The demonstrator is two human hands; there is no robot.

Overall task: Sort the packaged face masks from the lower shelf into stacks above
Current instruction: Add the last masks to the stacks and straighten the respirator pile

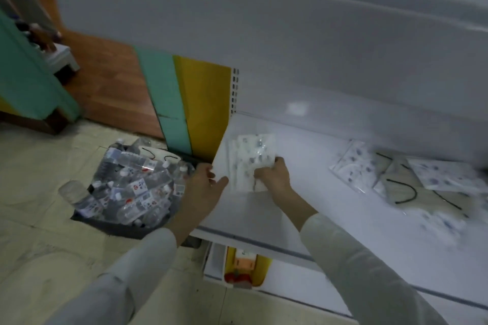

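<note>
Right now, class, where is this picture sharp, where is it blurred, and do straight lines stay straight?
Head view: dim, bluish light; the right hand and mask stack are fairly sharp; the loose masks at right are smeared; the shelf edges bow slightly, a wide-angle effect.

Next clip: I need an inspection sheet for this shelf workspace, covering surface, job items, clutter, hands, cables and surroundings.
Surface: white shelf board, bare between the two groups of masks.
Job's things: stack of clear-packaged patterned face masks at the board's left end; loose pile of packaged masks at the right, some beige with black ear loops.
Clutter: heap of clear plastic bottles on the floor left of the shelf; yellow box on the shelf below.
Grippers: right hand grips the stack's near end; left hand open at the board's left edge.
Cables: nothing seen.
Surroundings: pale floor tiles; teal and yellow side panel.
</note>
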